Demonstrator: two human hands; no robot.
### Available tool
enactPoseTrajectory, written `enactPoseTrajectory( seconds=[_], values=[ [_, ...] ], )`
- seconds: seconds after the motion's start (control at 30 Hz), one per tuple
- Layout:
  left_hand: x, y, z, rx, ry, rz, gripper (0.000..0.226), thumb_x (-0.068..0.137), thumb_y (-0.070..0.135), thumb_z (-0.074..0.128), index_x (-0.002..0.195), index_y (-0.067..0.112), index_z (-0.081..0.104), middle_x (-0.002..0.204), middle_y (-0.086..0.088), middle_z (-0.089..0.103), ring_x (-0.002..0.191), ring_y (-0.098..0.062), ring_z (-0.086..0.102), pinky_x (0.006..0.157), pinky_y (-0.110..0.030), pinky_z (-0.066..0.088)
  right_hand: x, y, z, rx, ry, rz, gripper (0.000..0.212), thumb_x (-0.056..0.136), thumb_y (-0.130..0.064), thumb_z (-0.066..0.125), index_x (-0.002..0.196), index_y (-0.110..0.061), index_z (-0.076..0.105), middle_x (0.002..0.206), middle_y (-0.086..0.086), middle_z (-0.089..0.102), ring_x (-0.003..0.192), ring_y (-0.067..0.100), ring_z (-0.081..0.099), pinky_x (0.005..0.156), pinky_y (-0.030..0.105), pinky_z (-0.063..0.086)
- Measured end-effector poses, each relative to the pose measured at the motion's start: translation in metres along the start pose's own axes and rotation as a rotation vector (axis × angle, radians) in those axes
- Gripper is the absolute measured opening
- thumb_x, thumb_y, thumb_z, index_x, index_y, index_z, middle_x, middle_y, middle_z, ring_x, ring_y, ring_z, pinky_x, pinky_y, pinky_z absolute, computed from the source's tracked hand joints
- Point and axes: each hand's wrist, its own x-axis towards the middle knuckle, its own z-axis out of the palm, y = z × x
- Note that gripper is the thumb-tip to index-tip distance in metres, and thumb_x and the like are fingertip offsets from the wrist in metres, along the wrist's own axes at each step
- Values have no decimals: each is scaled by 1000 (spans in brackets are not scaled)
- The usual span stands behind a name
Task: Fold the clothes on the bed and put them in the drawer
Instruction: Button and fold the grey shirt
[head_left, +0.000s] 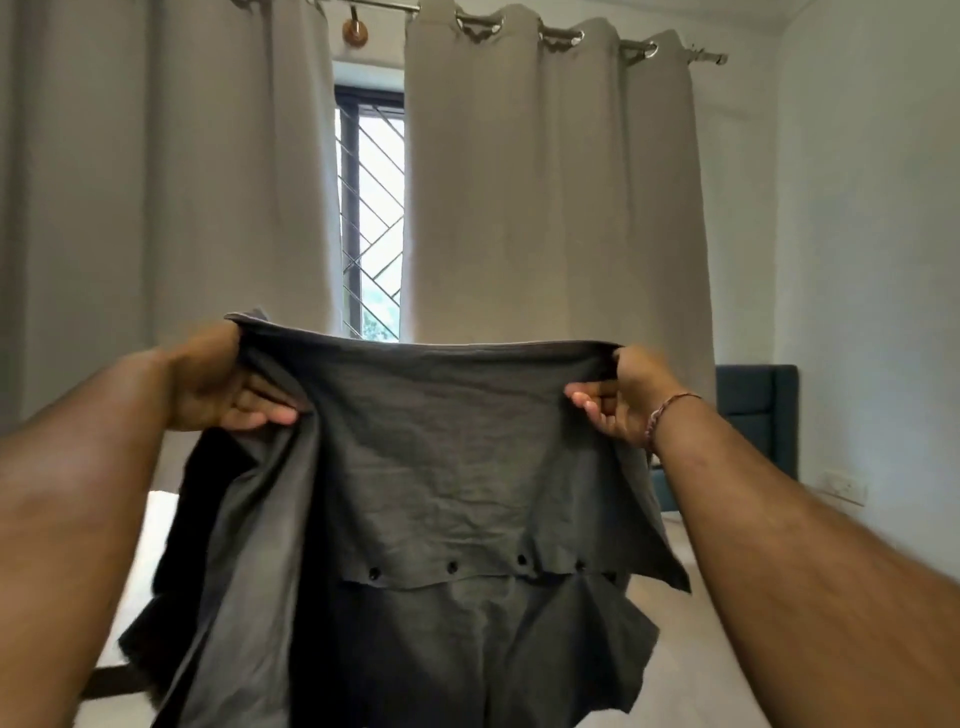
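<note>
Head view: the fingers (270, 410) of the left hand (223, 384) are seen curled into the upper left edge of a dark grey shirt (441, 467), the cloth being gripped between thumb and fingers. The fingers (584, 402) of the right hand (623, 400) are likewise curled round the upper right edge, which is held pinched. A thin thread bracelet (665, 415) is noted on the right wrist. Both forearms are extended forward and cut off by the lower corners of the frame.

The shirt is held up in the air, stretched between the two hands, its top edge folded over towards the far side. A row of dark buttons (452, 567) is visible along a loose placket edge lower down. The left side of the garment falls into shadow and its shape there cannot be made out; the lower hem is cut off by the bottom of the frame.

Below and behind the shirt, a pale bed (691, 649) surface is partly hidden. A dark blue headboard (758, 410) is seen at right, largely covered by the right arm. Beige curtains (545, 208) hang behind, parted over a barred window (371, 208). A wall socket (844, 488) is faintly discernible.
</note>
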Motion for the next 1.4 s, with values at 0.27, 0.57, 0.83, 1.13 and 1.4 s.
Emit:
enactPoseTrajectory(
  seconds=[0.27,0.57,0.83,1.13,1.4],
  values=[
    [107,-9,52,-242,-25,68,94,93,82,31,130,0,61,120,-25,66,110,-46,66,68,-54,61,86,32,8,43,37,-38,31,109,-27,30,107,-15,59,110,20,64,95,33,62,72,53,56],
    [127,77,97,-635,86,769,31,102,59,52,102,34,69,104,18,69,89,3,70,104,-34,53,107,-28,18,401,-39,-529,34,110,-38,42,126,-30,71,127,-4,74,122,16,63,101,34,48],
    [46,-55,47,-184,78,755,36,109,49,46,141,43,59,146,3,60,132,-19,60,115,-48,46,22,72,-44,249,64,-477,33,108,-29,48,131,-21,71,127,1,74,120,16,68,96,34,57],
    [-121,-366,9,809,298,371,49,70,43,57,110,30,81,99,-8,80,89,-34,76,77,-44,60,-109,343,-166,-1309,-480,-100,40,113,-32,36,148,-46,46,155,-12,44,145,17,43,121,31,29],
    [-218,-461,10,1397,-158,302,32,75,56,56,94,37,73,86,5,69,75,-24,71,56,-30,50,-157,370,-183,-1891,-694,242,38,111,-32,38,145,-37,56,138,-10,62,105,3,56,90,23,38]
  ],
)
